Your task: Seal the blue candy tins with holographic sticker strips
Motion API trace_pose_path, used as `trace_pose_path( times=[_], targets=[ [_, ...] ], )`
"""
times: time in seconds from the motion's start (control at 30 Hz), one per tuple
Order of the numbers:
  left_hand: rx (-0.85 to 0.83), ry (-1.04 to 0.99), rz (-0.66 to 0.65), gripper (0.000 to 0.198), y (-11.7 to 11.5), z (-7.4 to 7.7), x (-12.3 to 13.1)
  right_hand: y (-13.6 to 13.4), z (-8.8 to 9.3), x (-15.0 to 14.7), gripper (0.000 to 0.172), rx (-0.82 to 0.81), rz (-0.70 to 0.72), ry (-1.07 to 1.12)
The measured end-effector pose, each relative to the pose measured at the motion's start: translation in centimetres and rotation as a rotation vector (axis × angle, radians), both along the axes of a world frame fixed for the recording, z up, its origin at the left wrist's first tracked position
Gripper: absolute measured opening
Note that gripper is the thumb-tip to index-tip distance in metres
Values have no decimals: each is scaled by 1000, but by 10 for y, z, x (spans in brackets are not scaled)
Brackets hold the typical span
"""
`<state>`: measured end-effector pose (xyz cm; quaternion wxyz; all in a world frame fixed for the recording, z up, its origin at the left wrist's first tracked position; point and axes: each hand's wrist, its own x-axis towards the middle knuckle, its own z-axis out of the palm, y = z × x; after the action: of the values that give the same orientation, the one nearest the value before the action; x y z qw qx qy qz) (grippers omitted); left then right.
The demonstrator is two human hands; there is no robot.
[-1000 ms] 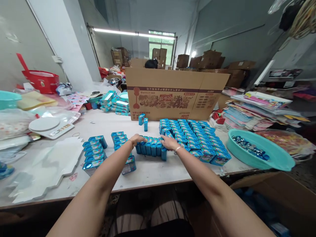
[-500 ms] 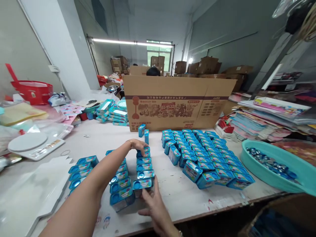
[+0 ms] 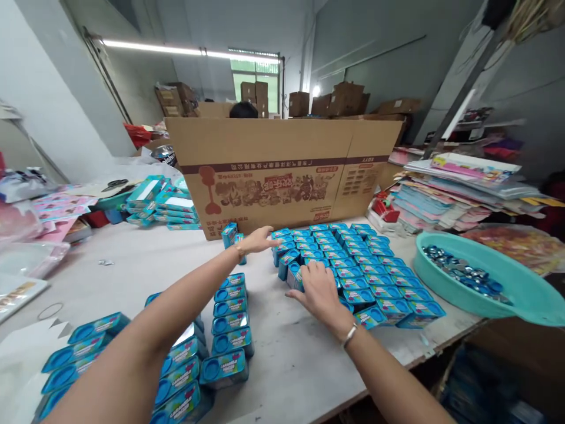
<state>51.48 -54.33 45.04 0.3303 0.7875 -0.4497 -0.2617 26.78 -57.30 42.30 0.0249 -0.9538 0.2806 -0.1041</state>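
Several small blue tins lie in rows on the white table [image 3: 132, 268]. My left hand [image 3: 258, 240] reaches out flat, fingers stretched, to the far left corner of the big block of tins [image 3: 353, 265]. My right hand [image 3: 318, 288] rests with fingers spread on the near left edge of that block, touching a few tins. A straight row of tins [image 3: 229, 321] lies under my left forearm, apart from both hands. More tins [image 3: 83, 353] lie at the near left. Two tins [image 3: 230, 234] stand upright by the carton.
A large open cardboard carton [image 3: 282, 171] stands behind the tins. A teal basin [image 3: 521, 288] of small dark parts sits at the right edge. Stacked paper sheets [image 3: 459, 188] lie behind it, flat blue boxes [image 3: 163, 203] at the back left. Someone's head [image 3: 243, 109] shows beyond the carton.
Both hands have left the row of tins, which now lies in a line toward me. They moved right to the big block of tins. The camera turned right.
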Motion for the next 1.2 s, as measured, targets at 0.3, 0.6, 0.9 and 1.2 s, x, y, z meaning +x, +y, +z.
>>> trace_pose_path(
  times=[0.3,0.6,0.9,1.2],
  targets=[
    [-101,-41,114,82,-76,-42,19,-28,-19,39,30,-146,141,258],
    [-8,66,-180,48,-89,-59,39,-53,-23,64,36,-345,234,157],
    [108,10,-166,37,-43,-48,17,-26,-24,39,25,-357,418,205],
    [350,-134,-60,56,21,-34,-43,-10,-26,-1,25,-501,628,203]
  ],
)
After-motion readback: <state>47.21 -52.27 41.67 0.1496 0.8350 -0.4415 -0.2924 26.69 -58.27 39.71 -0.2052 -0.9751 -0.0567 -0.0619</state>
